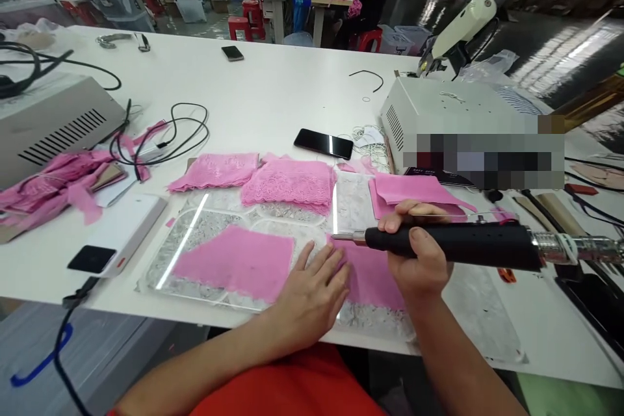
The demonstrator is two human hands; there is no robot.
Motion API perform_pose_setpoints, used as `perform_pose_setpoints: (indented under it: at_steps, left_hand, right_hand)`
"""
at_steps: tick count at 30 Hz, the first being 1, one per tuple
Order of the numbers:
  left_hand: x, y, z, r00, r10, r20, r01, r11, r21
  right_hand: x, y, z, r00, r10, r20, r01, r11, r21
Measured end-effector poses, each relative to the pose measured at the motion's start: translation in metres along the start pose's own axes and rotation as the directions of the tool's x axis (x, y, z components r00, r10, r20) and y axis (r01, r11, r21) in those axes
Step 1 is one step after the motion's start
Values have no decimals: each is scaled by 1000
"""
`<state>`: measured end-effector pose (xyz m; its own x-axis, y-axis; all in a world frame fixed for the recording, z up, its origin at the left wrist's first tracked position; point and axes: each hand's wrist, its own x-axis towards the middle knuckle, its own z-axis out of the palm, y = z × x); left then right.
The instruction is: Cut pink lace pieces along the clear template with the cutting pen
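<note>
My left hand lies flat with fingers stretched out, its fingertips on the left edge of a pink fabric piece. My right hand is wrapped round a black handheld tool with a slim metal tip and a ribbed metal hose. The tip is at this piece's upper left corner, just above my left fingers; whether it touches the cloth I cannot tell. Left of my hand, another pink piece is spread on a clear board. Behind are lacy pink stacks and folded pink fabric.
A phone lies behind the stacks. Grey vented boxes stand at left and right. Black cable loops across the left side, near a white box and bundled pink fabric. Beyond the table, a person sits working.
</note>
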<state>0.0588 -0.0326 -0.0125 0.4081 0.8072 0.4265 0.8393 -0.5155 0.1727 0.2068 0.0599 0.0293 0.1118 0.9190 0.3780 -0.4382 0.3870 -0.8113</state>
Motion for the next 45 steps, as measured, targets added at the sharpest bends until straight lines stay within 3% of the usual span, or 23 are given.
perform_pose_setpoints:
  at_steps: [11,20,25,30,36,45]
  left_hand:
    - [-1,1,1,1000,-8,13,8,1000,-18]
    - [0,0,0,1000,-9,21,10,999,-35]
    - [0,-2,2,1000,-2,4,2,999,-39]
    - [0,-2,4,997,35,-68,-37,999,-37]
    - [12,9,4,990,115,-79,-120,991,-64]
    - [40,37,15,967,248,50,-244,967,-70]
  right_hand:
    - [1,7,2,997,-26,66,29,999,-38]
    - [0,8,5,996,-48,69,53,996,-74]
    - [6,-1,6,998,-61,15,62,996,-71]
    - [21,-31,-19,966,-216,-144,197,971,-134]
    - [24,-45,-60,930,-229,-287,172,963,-209]
    - [22,-38,-71,935,-205,-290,152,969,-193]
